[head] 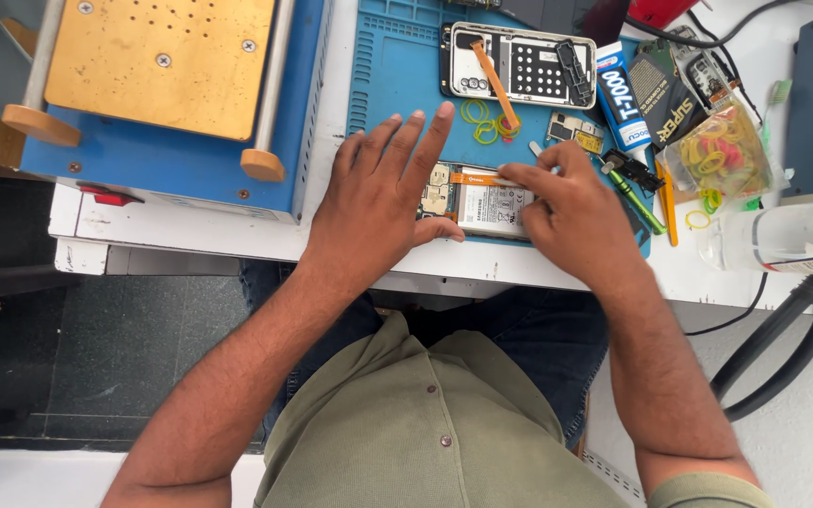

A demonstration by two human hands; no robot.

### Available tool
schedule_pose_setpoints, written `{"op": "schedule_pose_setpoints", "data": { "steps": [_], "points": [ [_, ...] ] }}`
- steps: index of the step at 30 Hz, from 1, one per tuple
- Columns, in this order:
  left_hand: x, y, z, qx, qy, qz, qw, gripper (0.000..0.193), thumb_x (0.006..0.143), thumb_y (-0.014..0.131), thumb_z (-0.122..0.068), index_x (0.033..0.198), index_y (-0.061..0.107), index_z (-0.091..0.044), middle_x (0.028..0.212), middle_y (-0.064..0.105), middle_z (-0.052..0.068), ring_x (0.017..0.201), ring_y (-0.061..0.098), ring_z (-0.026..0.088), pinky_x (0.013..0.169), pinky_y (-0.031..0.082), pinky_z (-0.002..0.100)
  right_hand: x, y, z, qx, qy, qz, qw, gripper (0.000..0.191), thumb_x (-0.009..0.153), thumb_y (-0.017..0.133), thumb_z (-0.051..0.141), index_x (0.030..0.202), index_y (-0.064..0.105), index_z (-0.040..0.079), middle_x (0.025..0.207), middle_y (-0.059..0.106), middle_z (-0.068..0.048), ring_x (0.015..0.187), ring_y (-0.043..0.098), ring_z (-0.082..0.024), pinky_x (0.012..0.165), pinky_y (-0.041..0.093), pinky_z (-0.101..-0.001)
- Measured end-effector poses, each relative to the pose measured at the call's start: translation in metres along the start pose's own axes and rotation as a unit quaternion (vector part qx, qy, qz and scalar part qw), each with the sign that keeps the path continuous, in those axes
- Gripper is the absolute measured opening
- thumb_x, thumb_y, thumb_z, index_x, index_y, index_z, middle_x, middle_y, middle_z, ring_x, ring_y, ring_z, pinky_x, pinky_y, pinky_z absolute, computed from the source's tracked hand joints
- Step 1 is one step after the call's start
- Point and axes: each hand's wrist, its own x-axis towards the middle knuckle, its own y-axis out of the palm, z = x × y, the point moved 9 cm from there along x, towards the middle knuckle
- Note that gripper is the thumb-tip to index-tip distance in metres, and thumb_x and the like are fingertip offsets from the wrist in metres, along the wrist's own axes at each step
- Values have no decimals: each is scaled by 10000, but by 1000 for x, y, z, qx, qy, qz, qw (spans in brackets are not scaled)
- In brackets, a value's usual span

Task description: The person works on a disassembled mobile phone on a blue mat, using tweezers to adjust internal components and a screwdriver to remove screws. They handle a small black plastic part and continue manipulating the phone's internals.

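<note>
Open phone (482, 202) lies on the blue mat (397, 75) at the table's near edge. Left hand (378, 202) rests flat, fingers spread, covering the phone's left end. Right hand (571, 212) pinches an orange ribbon (472, 178) at its top. Around: second phone (519, 66), white glue tube (621, 99), bag of bands (722, 155), clear bottle (788, 240), blue machine (171, 94).

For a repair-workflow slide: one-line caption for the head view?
Left hand steadies an opened phone on a blue mat while the right hand pinches its orange flex cable.
</note>
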Motion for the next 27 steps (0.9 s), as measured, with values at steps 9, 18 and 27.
{"op": "schedule_pose_setpoints", "data": {
  "steps": [9, 18, 27],
  "points": [
    [2, 4, 1, -2, -6, -1, 1000, 1272, 722, 715, -789, 1633, 89, -161, 1506, 442, 189, 1407, 437, 366, 1154, 348, 594, 19, 17, 40, -8, -43, 11, 999, 495, 803, 666, -2, 1265, 743, 160, 1144, 558, -140, 1003, 686, -338, 821, 581, -452],
    [2, -2, -2, 12, 1, -14, 1000, 1258, 747, 668, -837, 1635, 115, -138, 1480, 467, 209, 1387, 452, 376, 1149, 358, 590, 17, -8, 3, 84, 15, -23, 996, 380, 926, 647, 18, 1275, 751, 127, 1074, 611, -118, 856, 651, -280, 751, 549, -390],
    [4, -4, -5, 2, 12, 17, 1000, 1103, 740, 694, -800, 1502, 448, -42, 1459, 531, 182, 1408, 421, 350, 1164, 316, 593, 21, -21, -48, 12, 45, 24, 999, 184, 942, 773, 206, 1063, 793, 68, 967, 696, -97, 842, 678, -258, 719, 532, -382]
  ]
}}
